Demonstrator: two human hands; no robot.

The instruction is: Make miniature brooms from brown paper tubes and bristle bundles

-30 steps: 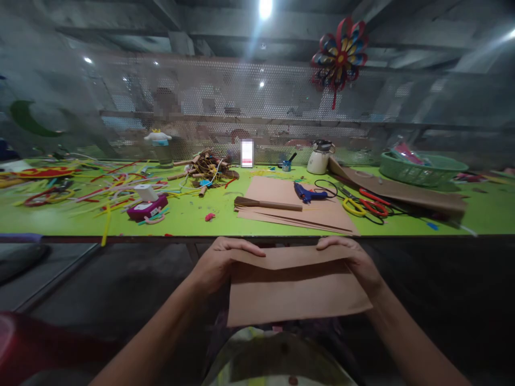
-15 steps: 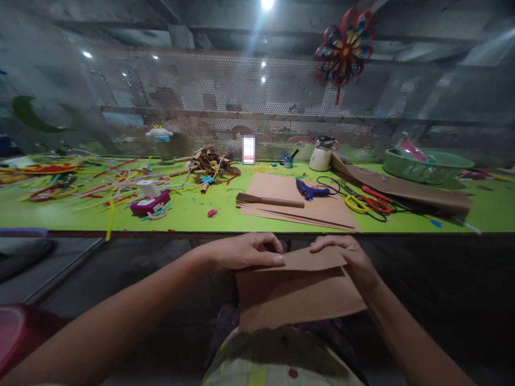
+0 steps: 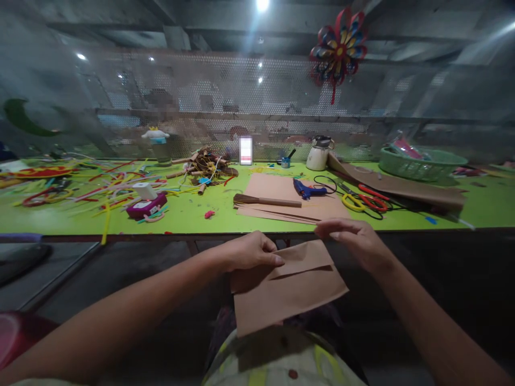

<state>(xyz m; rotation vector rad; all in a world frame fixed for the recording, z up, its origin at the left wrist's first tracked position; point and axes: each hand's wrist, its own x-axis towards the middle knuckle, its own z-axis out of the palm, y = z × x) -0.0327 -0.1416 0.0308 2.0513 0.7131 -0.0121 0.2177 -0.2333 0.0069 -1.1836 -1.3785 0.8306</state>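
Over my lap, my left hand point(image 3: 255, 253) pinches the upper left of a sheet of brown kraft paper point(image 3: 292, 297) between thumb and fingers. The paper's upper part is folded over as a flap facing me. My right hand point(image 3: 356, 238) is off the paper, just above its upper right corner, fingers held out and slightly curled with nothing in them. Beyond, on the table, a rolled brown paper stick with a frayed end point(image 3: 267, 201) lies on a stack of brown paper sheets point(image 3: 261, 185). A blue glue gun point(image 3: 308, 189) rests on the same stack.
Scissors with yellow and red handles point(image 3: 364, 199) lie right of the stack, near a long brown paper roll point(image 3: 402, 188) and a green basket point(image 3: 422, 165). Leftward are a purple box point(image 3: 147, 206), a heap of paper sticks point(image 3: 207, 163) and scattered coloured strips. The green table's front edge point(image 3: 217, 232) lies ahead.
My right hand has let go of the paper's right side and moved up and away from it. My left hand keeps its hold, and the paper's right end has tilted.
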